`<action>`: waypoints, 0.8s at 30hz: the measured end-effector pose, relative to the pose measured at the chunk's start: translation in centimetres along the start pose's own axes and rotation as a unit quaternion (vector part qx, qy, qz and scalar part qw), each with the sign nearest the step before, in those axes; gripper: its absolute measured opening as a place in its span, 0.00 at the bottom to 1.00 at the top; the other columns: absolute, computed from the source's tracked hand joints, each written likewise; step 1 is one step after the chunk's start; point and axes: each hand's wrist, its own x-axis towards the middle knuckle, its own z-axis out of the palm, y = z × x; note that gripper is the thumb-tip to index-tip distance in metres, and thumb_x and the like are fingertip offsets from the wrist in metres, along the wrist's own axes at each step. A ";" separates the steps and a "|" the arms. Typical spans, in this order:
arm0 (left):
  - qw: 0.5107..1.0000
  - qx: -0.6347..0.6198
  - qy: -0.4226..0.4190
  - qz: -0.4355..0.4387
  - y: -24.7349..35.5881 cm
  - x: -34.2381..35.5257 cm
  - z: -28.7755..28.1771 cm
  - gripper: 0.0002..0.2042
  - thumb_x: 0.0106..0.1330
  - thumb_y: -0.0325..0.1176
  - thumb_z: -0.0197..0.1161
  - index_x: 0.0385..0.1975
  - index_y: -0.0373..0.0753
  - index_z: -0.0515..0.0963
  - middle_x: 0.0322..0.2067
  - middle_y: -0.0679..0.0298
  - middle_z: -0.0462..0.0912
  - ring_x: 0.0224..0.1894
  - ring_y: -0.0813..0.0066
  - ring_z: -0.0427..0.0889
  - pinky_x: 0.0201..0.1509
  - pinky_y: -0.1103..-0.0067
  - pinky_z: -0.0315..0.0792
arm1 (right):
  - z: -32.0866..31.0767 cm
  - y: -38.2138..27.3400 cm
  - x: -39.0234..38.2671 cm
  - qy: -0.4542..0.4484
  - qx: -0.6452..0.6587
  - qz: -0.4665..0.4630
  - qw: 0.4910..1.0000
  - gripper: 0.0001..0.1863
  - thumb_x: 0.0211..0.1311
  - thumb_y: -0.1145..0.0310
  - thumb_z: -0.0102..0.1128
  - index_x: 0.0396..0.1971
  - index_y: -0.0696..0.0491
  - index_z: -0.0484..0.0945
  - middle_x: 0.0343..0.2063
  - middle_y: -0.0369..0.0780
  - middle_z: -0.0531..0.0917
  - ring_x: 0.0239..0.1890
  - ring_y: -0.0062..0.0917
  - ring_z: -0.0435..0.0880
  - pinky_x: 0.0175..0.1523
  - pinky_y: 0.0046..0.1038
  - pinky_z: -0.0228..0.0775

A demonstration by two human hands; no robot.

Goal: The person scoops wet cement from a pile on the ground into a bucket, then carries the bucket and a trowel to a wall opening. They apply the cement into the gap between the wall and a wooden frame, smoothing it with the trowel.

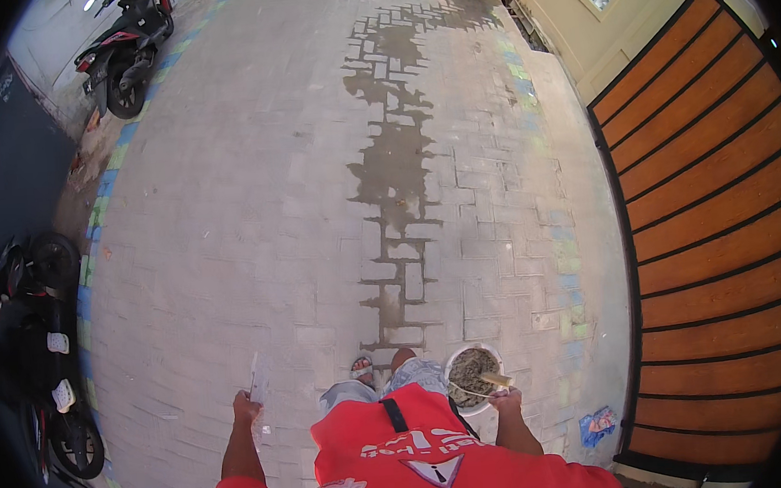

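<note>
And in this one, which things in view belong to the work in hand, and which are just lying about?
With the work:
bucket of grey mix, held by the right hand
yellowish stick at the bucket
thin pale item in the left hand, kind unclear

Just around:
blue wrapper, lower right
motorcycle, upper left
slatted gate, right

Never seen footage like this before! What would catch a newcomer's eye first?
Probably the bright red shirt at bottom centre, and the big orange-brown gate filling the right side. Next might come the dark patches running up the middle of the paving, and the bucket of grey mix by the right hand.
</note>
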 end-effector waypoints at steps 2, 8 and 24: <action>0.997 0.001 0.026 0.079 12.5 6.6 -3.8 0.20 0.44 0.28 0.73 0.37 0.32 0.75 0.34 0.50 0.83 0.39 0.55 0.83 0.44 0.69 0.76 | 6.2 -0.2 1.6 0.024 -0.087 -0.021 0.996 0.10 0.68 0.61 0.39 0.36 0.52 0.65 0.14 0.33 0.65 0.13 0.23 0.59 0.32 0.33 0.61; 0.971 -0.151 0.064 0.174 40.0 23.5 -13.3 0.16 0.54 0.22 0.66 0.43 0.31 0.72 0.37 0.50 0.83 0.39 0.61 0.83 0.45 0.69 0.75 | 32.8 3.9 0.8 0.027 -0.099 0.032 0.994 0.15 0.66 0.61 0.47 0.40 0.59 0.67 0.12 0.38 0.65 0.13 0.27 0.62 0.32 0.34 0.66; 0.833 -0.440 -0.304 0.144 111.1 51.3 -23.7 0.20 0.61 0.26 0.66 0.53 0.31 0.72 0.39 0.62 0.82 0.38 0.76 0.81 0.44 0.78 0.77 | 88.9 5.1 2.8 0.008 -0.083 0.021 0.996 0.15 0.70 0.61 0.38 0.22 0.48 0.59 0.12 0.31 0.55 0.13 0.22 0.54 0.35 0.37 0.64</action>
